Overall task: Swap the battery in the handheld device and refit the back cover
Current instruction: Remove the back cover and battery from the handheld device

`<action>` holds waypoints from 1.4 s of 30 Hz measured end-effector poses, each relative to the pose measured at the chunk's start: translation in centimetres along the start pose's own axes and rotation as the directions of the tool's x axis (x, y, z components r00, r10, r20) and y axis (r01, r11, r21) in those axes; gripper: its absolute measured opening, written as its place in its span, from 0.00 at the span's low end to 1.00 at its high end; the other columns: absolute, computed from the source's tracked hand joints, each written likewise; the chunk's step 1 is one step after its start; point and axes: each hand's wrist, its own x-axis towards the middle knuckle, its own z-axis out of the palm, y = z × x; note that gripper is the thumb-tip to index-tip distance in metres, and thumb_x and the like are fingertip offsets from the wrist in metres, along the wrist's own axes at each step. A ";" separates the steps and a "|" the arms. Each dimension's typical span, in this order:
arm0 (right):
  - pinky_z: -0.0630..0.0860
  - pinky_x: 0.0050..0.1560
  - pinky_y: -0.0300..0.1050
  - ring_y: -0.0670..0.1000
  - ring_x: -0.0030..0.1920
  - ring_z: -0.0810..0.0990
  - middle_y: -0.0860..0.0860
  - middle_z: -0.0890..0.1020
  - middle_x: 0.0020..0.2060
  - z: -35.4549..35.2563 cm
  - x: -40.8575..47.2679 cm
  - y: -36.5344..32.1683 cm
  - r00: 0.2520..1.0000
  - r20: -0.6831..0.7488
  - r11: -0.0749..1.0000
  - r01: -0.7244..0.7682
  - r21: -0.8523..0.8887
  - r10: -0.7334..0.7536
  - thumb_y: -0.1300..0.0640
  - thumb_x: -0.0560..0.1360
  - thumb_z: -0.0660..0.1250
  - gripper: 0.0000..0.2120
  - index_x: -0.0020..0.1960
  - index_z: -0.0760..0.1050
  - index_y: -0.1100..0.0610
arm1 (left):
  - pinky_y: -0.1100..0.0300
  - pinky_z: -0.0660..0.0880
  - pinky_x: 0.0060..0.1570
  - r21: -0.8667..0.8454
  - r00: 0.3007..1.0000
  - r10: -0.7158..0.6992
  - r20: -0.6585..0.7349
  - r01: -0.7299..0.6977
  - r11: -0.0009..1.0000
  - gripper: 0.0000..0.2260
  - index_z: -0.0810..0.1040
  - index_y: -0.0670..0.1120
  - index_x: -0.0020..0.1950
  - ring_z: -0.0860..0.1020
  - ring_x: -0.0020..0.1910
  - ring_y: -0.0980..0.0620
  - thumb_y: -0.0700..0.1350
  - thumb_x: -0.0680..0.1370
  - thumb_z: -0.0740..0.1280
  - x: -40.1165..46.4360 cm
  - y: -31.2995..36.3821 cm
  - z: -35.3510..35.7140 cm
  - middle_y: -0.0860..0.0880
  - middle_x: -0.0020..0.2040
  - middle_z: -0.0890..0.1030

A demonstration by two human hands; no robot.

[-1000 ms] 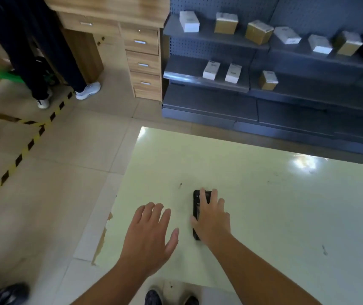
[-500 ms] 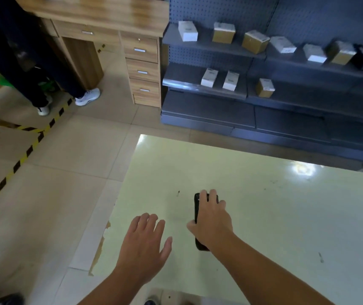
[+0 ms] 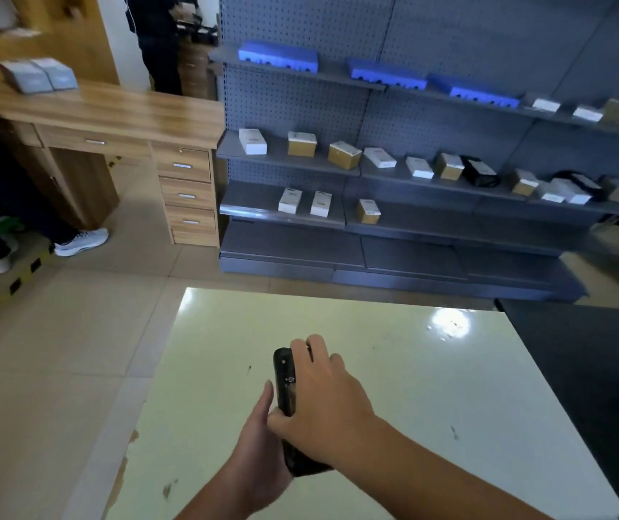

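The black handheld device is lifted off the pale green table and stands on its long edge, its back with a small screw facing left. My right hand wraps over its top and right side. My left hand cups its lower end from the left. The device's lower half is hidden by both hands. No loose battery or separate cover is visible.
A black surface adjoins the table on the right. Beyond the table stand grey shelves with several small boxes, and a wooden desk at the back left. A person's legs are by the desk.
My right hand has lifted the device from lying flat on the table and turned it on edge. My left hand has moved in from hovering open and taken its lower end. The camera tilted up.
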 end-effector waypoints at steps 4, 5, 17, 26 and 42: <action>0.77 0.47 0.51 0.56 0.54 0.76 0.48 0.70 0.60 -0.7 -1.3 1.2 1.000 0.000 0.996 0.009 0.094 -0.009 0.44 0.79 0.64 0.19 0.65 0.64 0.49 | 0.49 0.80 0.46 -0.162 1.000 -0.009 -0.029 0.004 0.987 0.31 0.88 0.49 0.62 0.87 0.50 0.41 0.72 0.76 0.62 -1.3 -0.5 2.3 0.42 0.57 0.88; 0.78 0.49 0.53 0.55 0.53 0.77 0.48 0.71 0.59 -0.9 -1.5 1.5 1.000 -0.005 0.994 0.016 0.106 -0.016 0.44 0.79 0.63 0.17 0.64 0.65 0.48 | 0.50 0.81 0.43 -0.168 0.999 -0.002 -0.035 -0.004 0.986 0.32 0.88 0.48 0.61 0.87 0.47 0.41 0.72 0.77 0.61 -1.5 -0.6 2.4 0.41 0.55 0.88; 0.80 0.44 0.52 0.56 0.41 0.80 0.48 0.73 0.51 -1.5 -2.0 2.2 0.983 -0.097 0.988 0.152 -0.027 -0.154 0.41 0.78 0.62 0.16 0.59 0.67 0.50 | 0.48 0.82 0.36 -0.129 0.990 0.136 0.043 -0.130 0.983 0.32 0.86 0.45 0.62 0.85 0.42 0.37 0.70 0.80 0.58 -3.1 -1.3 2.7 0.37 0.54 0.87; 0.80 0.50 0.53 0.50 0.44 0.80 0.45 0.76 0.51 -2.6 -1.6 5.1 0.955 0.010 0.948 0.295 0.121 -0.298 0.43 0.79 0.66 0.12 0.58 0.74 0.47 | 0.45 0.82 0.48 -0.032 0.985 0.134 0.112 -0.131 0.991 0.35 0.82 0.43 0.69 0.84 0.52 0.31 0.69 0.82 0.53 -3.2 -1.9 1.7 0.34 0.61 0.84; 0.79 0.53 0.52 0.52 0.56 0.77 0.51 0.76 0.58 -5.5 -1.1 6.8 0.700 0.297 0.668 0.712 -0.218 -0.649 0.46 0.84 0.62 0.19 0.71 0.71 0.53 | 0.46 0.81 0.49 -0.016 0.947 0.026 0.321 -0.022 1.000 0.36 0.77 0.43 0.74 0.83 0.50 0.32 0.70 0.81 0.54 -4.9 -2.2 1.0 0.33 0.58 0.83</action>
